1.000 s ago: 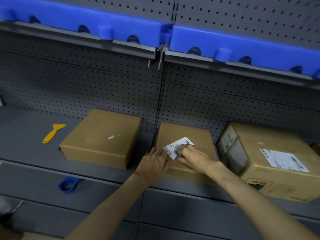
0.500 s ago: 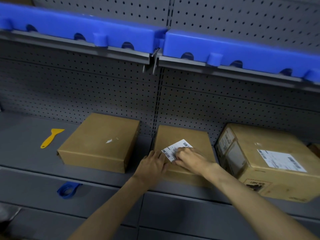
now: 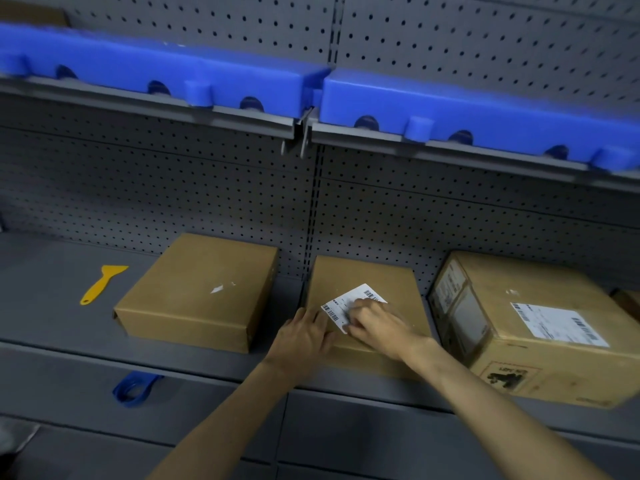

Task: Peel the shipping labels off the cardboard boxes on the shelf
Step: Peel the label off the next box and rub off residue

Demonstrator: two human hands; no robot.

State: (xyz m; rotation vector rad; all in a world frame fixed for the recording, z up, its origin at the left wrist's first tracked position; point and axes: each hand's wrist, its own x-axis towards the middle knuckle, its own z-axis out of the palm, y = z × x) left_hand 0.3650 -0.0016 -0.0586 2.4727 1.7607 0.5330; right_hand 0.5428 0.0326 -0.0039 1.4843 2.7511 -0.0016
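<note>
Three cardboard boxes stand on the grey shelf. The left box bears only small white scraps of a label. On the middle box lies a white shipping label with barcodes. My right hand lies over the label's near right part, its fingers curled at the label's near edge. My left hand rests flat on the box's near left corner, beside the label. The right box carries a larger white label on top.
A yellow plastic scraper lies on the shelf left of the boxes. A blue tape roll hangs at the shelf's front edge. Blue trays sit on the upper shelf against the grey pegboard wall.
The view has shifted slightly. Both hands stay on the middle box, and my right hand's fingers keep working at the label's near edge.
</note>
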